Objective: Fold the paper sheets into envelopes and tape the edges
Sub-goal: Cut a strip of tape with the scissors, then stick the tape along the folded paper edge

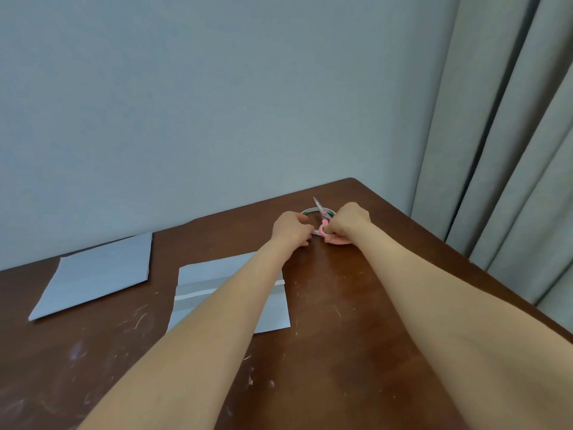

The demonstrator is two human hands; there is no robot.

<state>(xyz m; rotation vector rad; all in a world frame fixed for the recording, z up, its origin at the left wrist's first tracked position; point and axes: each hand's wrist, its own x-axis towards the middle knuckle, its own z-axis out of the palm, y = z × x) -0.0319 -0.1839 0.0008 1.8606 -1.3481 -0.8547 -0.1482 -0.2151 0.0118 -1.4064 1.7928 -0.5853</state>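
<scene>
Far right: right hand [348,223] grips pink scissors [324,228]; left hand [291,228] curled at tape [310,210] (grasp unclear, roll half hidden). Left arm covers part of sheet [229,274] on counter [341,352].

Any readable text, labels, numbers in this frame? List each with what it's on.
None readable.
On the tape roll: any print is too small and partly hidden.
On the scissors: no marking visible.
On the folded sheet and the left sheet: blank.
</scene>
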